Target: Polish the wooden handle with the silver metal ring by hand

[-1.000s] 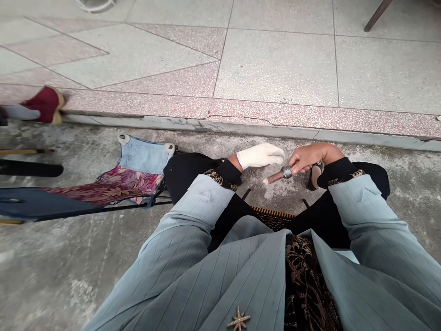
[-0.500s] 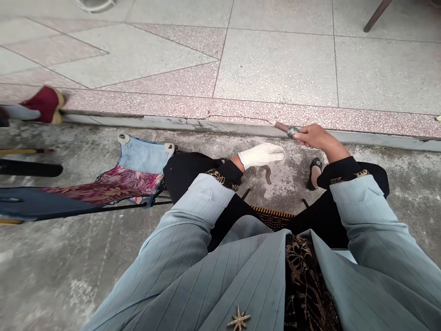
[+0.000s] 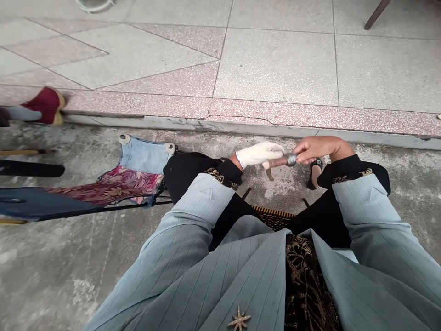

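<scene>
In the head view my right hand (image 3: 320, 148), bare, grips one end of a short brown rod (image 3: 277, 162) between thumb and fingers. Silvery wire (image 3: 291, 159) is wound around the rod close to my fingertips, and its far end is pale. My left hand (image 3: 260, 153) wears a white knit glove, with its fingers stretched toward the right. It lies just behind the rod, over the wet-looking concrete; whether glove and rod touch I cannot tell. Below the glove shows a curved brown piece (image 3: 269, 174), partly covered by the rod.
A pink-edged tiled step (image 3: 241, 108) runs across in front of me. On my left stands a folding chair (image 3: 138, 177) with blue and floral cloth; beyond it is another person's red shoe (image 3: 48, 105). My black shoe (image 3: 314, 174) rests at right. A dark furniture leg (image 3: 377, 14) stands farther back.
My right hand has brought the wire-wound rod down and left, from the step's edge to the gloved left hand. The gloved hand has stayed almost in place.
</scene>
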The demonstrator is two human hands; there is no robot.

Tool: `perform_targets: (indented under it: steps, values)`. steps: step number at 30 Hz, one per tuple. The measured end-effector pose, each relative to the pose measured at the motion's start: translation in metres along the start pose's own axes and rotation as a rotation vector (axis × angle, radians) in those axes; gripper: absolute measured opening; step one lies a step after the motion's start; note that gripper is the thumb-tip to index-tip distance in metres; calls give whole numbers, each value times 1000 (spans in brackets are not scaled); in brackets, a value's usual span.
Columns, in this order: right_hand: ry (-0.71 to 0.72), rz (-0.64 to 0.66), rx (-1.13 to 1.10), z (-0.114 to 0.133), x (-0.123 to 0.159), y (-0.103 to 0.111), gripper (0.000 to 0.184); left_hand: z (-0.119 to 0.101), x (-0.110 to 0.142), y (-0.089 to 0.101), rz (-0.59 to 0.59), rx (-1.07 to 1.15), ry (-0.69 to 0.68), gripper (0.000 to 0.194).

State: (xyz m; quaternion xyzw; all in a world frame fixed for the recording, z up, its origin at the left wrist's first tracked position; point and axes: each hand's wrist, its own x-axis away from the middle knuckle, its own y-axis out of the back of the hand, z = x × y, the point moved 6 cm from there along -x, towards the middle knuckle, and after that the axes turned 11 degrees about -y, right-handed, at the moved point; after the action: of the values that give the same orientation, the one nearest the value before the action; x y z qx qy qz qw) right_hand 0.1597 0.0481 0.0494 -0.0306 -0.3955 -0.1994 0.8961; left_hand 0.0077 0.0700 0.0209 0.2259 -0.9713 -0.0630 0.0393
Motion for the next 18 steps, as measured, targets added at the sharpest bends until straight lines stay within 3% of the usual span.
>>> perform_targets:
  steps: [3, 5, 7, 9, 13, 18]
  values:
    - [190, -381, -283, 8, 25, 28, 49, 2, 0, 4, -129, 91, 0, 34]
    - [242, -668, -433, 4, 39, 45, 54, 0, -1, -2, -96, 40, -7, 32]
    - [196, -853, -482, -4, 43, 54, 56, -6, -1, -9, -19, -44, -6, 29]
    - [109, -926, -466, -13, 37, 60, 57, -13, 0, -13, 40, -109, 0, 29]
    - [-55, -948, -335, -29, 24, 69, 56, -27, 3, -9, 103, -219, 2, 28]
    - [-334, -947, 44, -35, 14, 71, 42, -31, 10, 4, 25, -300, 41, 23]
